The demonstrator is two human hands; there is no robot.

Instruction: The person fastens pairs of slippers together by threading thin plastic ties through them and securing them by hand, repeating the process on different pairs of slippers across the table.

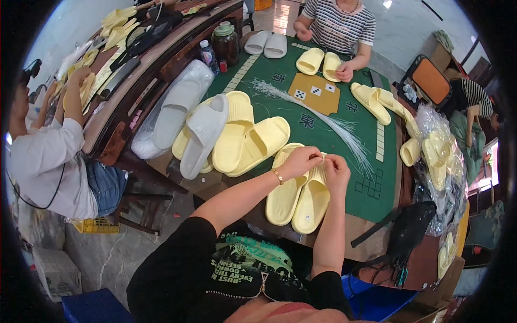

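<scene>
A pair of pale yellow slide slippers (311, 207) lies side by side at the table's near edge, toes pointing away from me. Over their straps, my left hand (300, 162) and my right hand (337, 171) meet with fingertips pinched. Whatever thin thing they hold between them is too small to make out. Beyond my hands, a fanned bundle of thin whitish strands (323, 117) lies across the green mat (350, 200). Left of my pair, more yellow slippers (232, 141) are heaped together, with a grey slipper (203, 137) leaning on them.
Grey slippers in clear plastic (177, 110) lie at the left table edge, near a bottle (208, 55) and a jar (225, 43). Across from me, a person's hand (345, 71) touches yellow slippers (311, 61). Bagged slippers (437, 151) and a black bag (412, 229) are at right.
</scene>
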